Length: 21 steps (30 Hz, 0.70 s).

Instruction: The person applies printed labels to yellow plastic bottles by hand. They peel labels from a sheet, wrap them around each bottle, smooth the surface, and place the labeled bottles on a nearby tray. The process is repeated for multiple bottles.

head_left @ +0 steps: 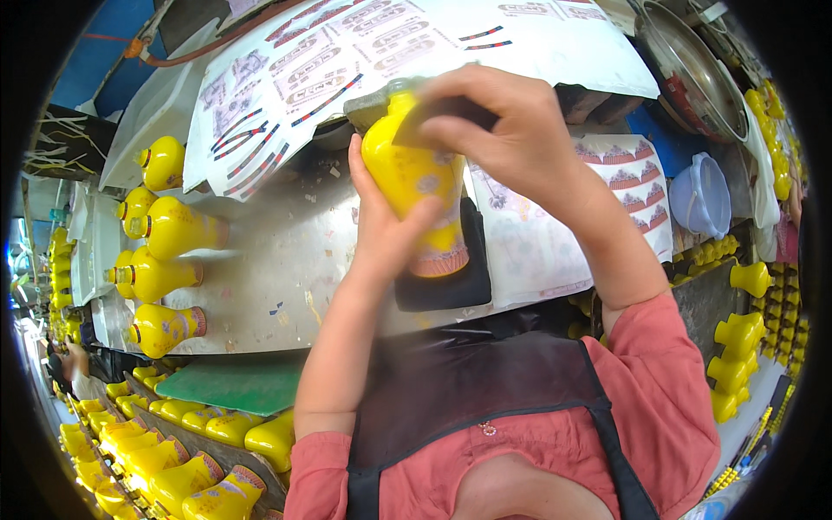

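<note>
A yellow vase (416, 186) with purple floral prints and a pinkish patterned band at its foot lies over the worktable, neck pointing away from me. My left hand (386, 227) wraps its side, thumb across the body. Over the shoulder, my right hand (507, 113) pinches a dark flat piece (452, 115) against the surface; motion blurs it, so its exact kind is unclear. The vase's neck rests at a grey block (367, 110). Beneath the foot sits a black pad (472, 251).
Printed decal sheets (364, 52) cover the far side, with another sheet (555, 243) at right. Several yellow vases (169, 230) stand on the metal table (286, 299) at left. A pale blue bucket (700, 198) and a metal pan (693, 69) are at right. Racked vases (165, 459) fill the lower left.
</note>
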{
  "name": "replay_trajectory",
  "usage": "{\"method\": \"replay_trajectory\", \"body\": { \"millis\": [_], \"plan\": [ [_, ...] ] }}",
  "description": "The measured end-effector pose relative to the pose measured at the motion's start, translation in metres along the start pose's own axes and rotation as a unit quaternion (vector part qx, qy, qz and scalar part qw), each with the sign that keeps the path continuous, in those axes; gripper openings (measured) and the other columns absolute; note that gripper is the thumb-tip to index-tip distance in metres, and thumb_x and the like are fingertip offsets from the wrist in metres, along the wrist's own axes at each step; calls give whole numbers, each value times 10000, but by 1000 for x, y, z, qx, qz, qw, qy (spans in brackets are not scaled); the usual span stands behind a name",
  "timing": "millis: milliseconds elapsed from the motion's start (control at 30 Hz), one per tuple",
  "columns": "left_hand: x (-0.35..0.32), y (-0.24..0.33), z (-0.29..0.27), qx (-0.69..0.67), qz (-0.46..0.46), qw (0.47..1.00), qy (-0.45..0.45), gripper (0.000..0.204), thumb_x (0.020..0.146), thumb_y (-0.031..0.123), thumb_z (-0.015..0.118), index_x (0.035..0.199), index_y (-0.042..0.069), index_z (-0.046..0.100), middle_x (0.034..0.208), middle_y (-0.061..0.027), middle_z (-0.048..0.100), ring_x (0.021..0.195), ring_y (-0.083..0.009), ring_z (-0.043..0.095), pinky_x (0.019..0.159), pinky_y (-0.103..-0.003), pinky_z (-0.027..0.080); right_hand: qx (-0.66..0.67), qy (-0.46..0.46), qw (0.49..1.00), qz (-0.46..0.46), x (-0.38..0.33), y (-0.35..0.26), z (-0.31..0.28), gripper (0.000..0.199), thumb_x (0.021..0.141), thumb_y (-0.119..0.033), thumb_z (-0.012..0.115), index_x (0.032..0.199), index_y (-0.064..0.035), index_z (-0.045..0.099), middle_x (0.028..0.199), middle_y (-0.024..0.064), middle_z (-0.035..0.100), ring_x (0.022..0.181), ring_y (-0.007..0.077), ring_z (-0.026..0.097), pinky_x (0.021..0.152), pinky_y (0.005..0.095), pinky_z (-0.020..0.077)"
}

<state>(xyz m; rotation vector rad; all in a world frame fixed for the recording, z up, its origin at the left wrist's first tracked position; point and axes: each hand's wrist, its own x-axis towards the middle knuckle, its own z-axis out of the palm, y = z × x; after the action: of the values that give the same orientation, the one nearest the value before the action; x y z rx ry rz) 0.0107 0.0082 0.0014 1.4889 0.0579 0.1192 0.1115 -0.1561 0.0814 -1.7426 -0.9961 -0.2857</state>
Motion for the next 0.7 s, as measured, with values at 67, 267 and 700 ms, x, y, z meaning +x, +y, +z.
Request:
{"method": "replay_trajectory", "body": {
  "millis": [67,267,700],
  "plan": [
    [1,0,-1,-4,-4,1000,-3,1143,797,137,707,1579,83,-125,1455,-216,425,1297,-323,519,1089,-443,438,-103,-16,994,-41,18,0,1,179,837,-113,706,984,-12,692,894,151,713,825,308,707,720,368,562],
    [5,-3,-11,-69,-38,995,-55,1074,823,100,661,1587,127,-93,1489,-191,396,1353,-314,474,1112,-449,421,-103,-58,991,-60,31,15,0,227,847,-123,716,1056,-36,697,900,140,713,805,298,700,727,358,559],
    [11,-35,-29,-189,-82,974,-90,732,1046,553,418,1585,130,158,1556,-79,364,1444,-234,341,1203,-414,246,-94,-123,956,-251,-92,-4,8,227,729,-96,740,945,-147,695,916,41,691,821,214,701,660,337,556]
  ]
}}
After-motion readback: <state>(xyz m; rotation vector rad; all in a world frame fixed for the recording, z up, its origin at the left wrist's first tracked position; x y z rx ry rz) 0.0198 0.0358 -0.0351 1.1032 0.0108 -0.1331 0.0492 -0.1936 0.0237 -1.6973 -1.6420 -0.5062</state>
